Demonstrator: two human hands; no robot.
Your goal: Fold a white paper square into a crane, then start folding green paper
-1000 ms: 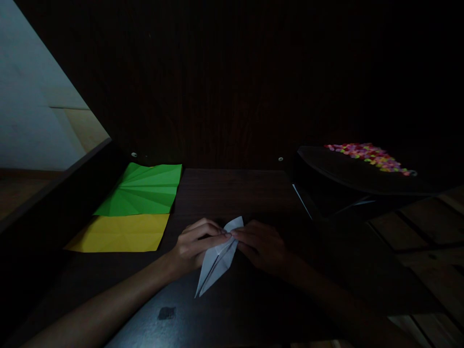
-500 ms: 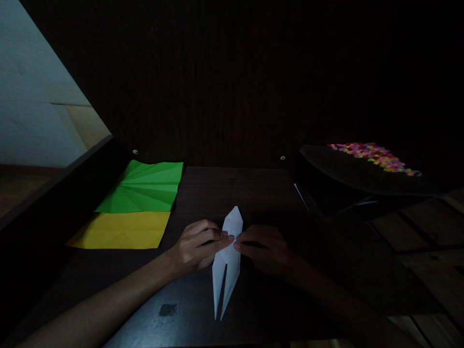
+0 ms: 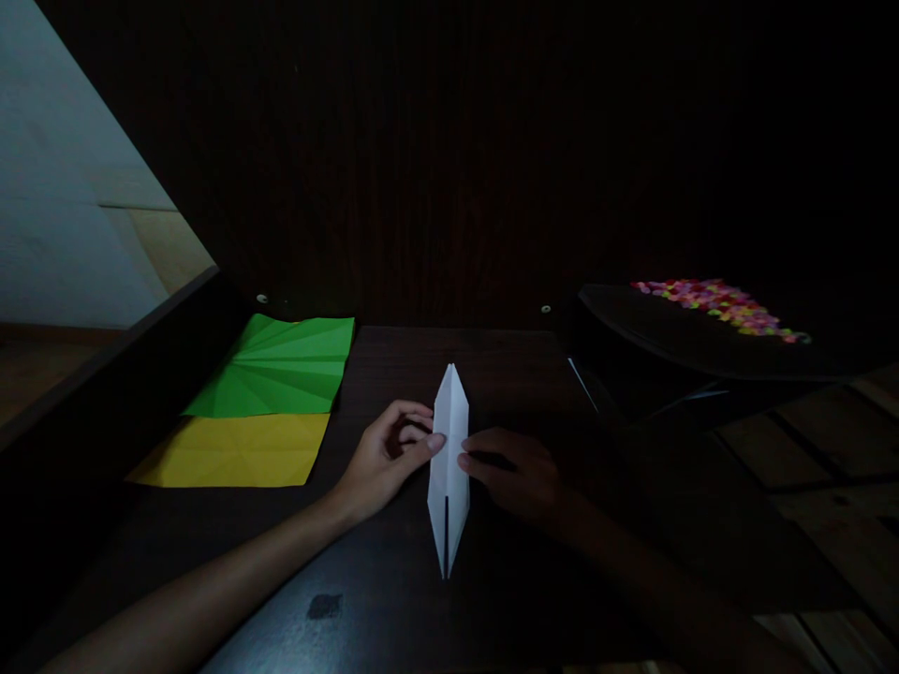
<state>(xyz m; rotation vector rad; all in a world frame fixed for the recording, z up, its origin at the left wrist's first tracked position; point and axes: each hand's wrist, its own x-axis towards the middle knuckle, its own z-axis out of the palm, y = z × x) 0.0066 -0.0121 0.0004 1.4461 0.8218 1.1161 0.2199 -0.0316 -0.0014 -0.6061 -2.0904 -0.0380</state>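
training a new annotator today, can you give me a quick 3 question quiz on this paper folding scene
1. True or false: the green sheet lies farther from the person than the yellow sheet.
2. The white folded paper on the dark table is: A) crumpled into a ball, B) a long narrow shape with pointed ends, C) rolled into a tube.
3. Fill in: the left hand and the right hand touch the white folded paper from opposite ____.

Key: 1 true; 2 B; 3 sides.
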